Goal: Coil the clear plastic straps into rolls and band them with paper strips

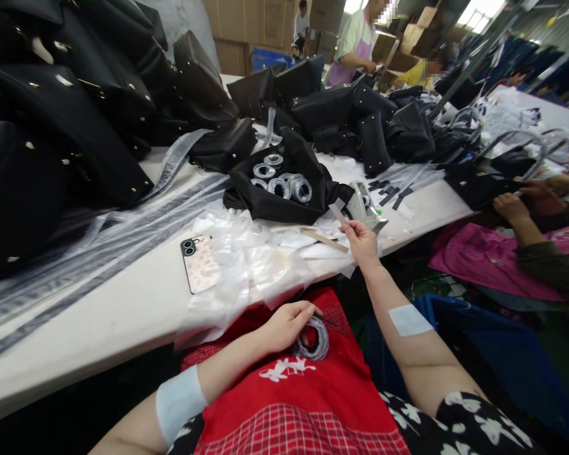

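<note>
My left hand [288, 322] rests on my red apron [294, 392] in my lap, fingers closed on a coiled roll of grey strap [317, 340]. My right hand [360, 241] is raised at the table's edge and pinches a short pale strip [336, 212] between thumb and fingers. Just beyond it stands a small grey tape dispenser [366, 208]. An open black bag [284, 183] on the table holds several more grey rolls [279, 180].
A phone [200, 262] lies face down on the white table [123, 309] beside crumpled clear plastic wrap [251, 259]. Black handbags [61, 107] are piled at left and across the back. Another person's hands [526, 199] work at right; people stand behind.
</note>
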{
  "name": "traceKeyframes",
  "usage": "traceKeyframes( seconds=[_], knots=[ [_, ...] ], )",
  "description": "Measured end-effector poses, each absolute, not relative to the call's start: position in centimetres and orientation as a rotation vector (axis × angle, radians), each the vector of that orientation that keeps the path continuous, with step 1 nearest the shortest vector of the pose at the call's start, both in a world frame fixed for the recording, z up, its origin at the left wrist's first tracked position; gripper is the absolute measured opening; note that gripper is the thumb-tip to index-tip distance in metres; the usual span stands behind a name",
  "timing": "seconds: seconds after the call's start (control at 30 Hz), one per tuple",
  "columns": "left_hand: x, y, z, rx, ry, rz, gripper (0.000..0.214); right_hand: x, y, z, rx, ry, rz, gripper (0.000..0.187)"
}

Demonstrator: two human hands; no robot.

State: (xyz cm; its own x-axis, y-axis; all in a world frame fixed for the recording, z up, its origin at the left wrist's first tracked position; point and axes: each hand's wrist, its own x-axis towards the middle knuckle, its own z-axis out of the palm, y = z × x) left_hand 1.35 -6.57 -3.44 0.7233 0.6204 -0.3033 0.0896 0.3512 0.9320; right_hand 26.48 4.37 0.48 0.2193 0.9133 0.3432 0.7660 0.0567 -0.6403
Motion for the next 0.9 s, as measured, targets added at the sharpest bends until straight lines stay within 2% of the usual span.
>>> traceKeyframes(
  seconds=[0.07, 0.13, 0.27, 0.37, 0.5, 0.7, 0.8, 0.9],
  knots=[
    [1.2, -6.5, -3.3, 1.166, 0.707, 0.390, 0.052, 25.9, 2.9, 2.2, -1.652, -1.454, 0.361, 0.032],
    [1.0, -6.2, -3.2, 1.162, 0.701, 0.410, 0.052, 24.9, 0.4, 4.6, -1.636, -1.557, 0.472, 0.028],
    [0.9, -5.9, -3.6, 1.075, 0.684, 0.385, 0.053, 22.3, -5.8, 9.5, -1.649, -2.267, 0.747, 0.025],
    [1.1, -5.9, -3.8, 0.973, 0.657, 0.331, 0.055, 20.5, -9.1, 10.9, -1.660, -2.588, 0.769, 0.021],
    [1.4, -5.9, -3.4, 1.012, 0.649, 0.318, 0.053, 18.3, -10.5, 9.2, -1.765, -2.659, 0.624, 0.020],
    [1.4, -5.9, -2.9, 1.371, 0.673, 0.470, 0.041, 16.0, -9.8, 4.9, -1.890, -2.665, 0.430, 0.020],
    [1.2, -5.9, -3.0, 1.431, 0.741, 0.443, 0.039, 16.8, -9.4, 4.1, -1.884, -2.582, 0.492, 0.014],
    [1.0, -5.9, -2.9, 1.460, 0.732, 0.449, 0.038, 18.8, -9.2, 4.4, -1.810, -2.431, 0.689, 0.015]
  ],
)
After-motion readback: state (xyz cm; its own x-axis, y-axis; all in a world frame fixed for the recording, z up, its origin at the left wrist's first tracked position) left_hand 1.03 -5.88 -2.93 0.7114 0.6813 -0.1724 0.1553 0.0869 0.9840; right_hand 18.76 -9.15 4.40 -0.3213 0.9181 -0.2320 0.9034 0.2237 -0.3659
